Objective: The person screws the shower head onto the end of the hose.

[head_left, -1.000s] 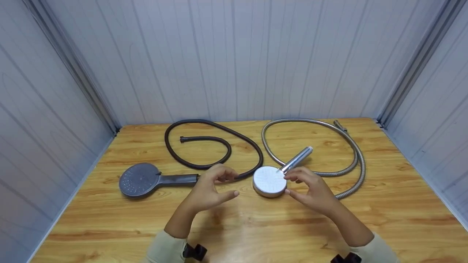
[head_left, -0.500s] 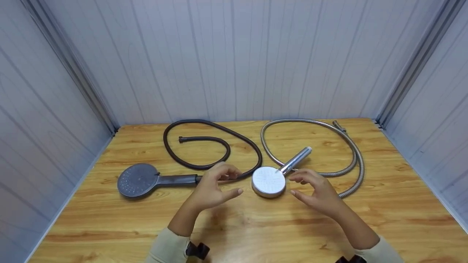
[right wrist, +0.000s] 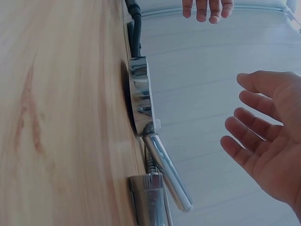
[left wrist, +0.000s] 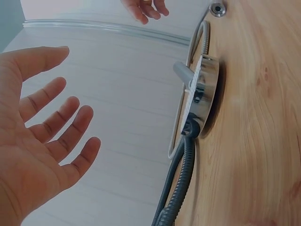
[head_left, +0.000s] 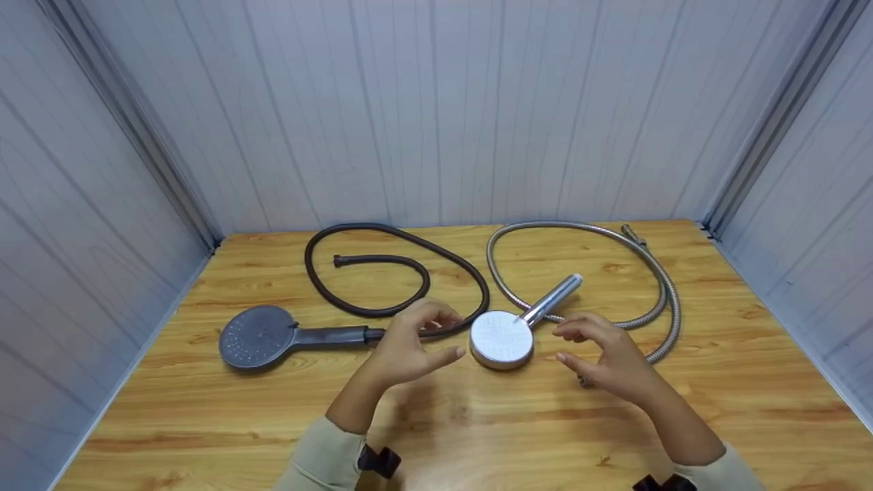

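Chrome shower head (head_left: 501,339) lies face-up between the left hand (head_left: 402,348) and right hand (head_left: 617,358) — both loosely spread, holding nothing. Its handle (head_left: 554,299) points far right over the steel hose (head_left: 675,310) — a snag there could swing it.

Cool, moderate light here, soft shadows beneath the left hand (head_left: 412,349) and right hand (head_left: 612,358), pale sheen toward the near edge of the tabletop (head_left: 225,423), chrome shower head (right wrist: 141,87) glinting, both wrist views hazy!

Pale beige long sleeves (head_left: 322,455), small black blocky wrist devices (head_left: 380,462)
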Demonstrator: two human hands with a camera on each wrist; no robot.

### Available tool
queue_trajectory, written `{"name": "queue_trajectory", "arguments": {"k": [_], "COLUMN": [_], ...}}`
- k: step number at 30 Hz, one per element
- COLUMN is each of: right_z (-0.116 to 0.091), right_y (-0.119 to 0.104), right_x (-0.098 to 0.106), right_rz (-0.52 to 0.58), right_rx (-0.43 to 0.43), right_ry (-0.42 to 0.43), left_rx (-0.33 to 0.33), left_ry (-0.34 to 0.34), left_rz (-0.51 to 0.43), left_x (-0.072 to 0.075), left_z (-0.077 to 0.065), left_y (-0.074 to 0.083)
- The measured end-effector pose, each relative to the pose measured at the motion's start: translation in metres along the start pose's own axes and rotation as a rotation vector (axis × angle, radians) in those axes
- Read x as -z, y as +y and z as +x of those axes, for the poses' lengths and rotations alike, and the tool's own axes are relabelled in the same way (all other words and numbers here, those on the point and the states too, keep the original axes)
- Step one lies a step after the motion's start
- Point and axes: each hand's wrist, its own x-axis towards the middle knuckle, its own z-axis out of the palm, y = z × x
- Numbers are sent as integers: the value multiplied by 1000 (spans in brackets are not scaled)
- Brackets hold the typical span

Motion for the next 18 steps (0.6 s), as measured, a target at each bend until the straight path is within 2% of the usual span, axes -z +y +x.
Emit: {"name": "queue_trajectory", "arguments": {"k": [7, 13, 18], "right_z": [-4, -5, -5], "right_y": [2, 7, 12], "right_x": [12, 24, 33], "right_rz": [10, 5, 7], "right_rx": [-83, -118, -136], "right_ry": [-53, -53, -63], "left_rx": [-2, -26, -9], "left_ry": [-3, -9, -20], "left_rz": [9, 17, 1], "left_x": [-8, -16, -22], "left_z": [8, 15, 19], "left_y": [-1, -1, -1]}}
